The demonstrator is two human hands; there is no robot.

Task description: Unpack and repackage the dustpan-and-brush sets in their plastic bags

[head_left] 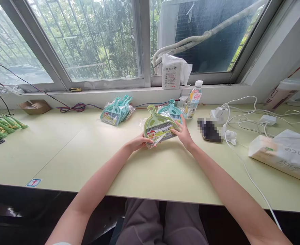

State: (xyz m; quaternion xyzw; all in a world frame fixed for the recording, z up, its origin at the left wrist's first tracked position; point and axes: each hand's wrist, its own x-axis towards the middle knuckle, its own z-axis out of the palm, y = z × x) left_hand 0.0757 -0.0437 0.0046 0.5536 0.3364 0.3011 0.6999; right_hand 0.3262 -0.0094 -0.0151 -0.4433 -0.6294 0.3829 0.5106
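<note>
Between my hands is a green dustpan and brush set [156, 123] in clear plastic wrap, tilted up off the table with its printed label facing me. My left hand [139, 142] grips its lower left corner, thumb in front. At the right edge, my right hand [183, 133] holds it with thumb and fingers around the side. Just behind it lies a turquoise dustpan set [170, 108], partly hidden by the green one. Further left sits a stack of wrapped turquoise dustpan sets [116, 111].
A drink bottle [193, 100] stands right of the dustpans. Beyond it are a blurred dark phone [210, 131], white chargers with cables [241, 117] and a tissue pack [282, 154]. Green stalks [1, 126] and a small cardboard box [34, 106] occupy the left side.
</note>
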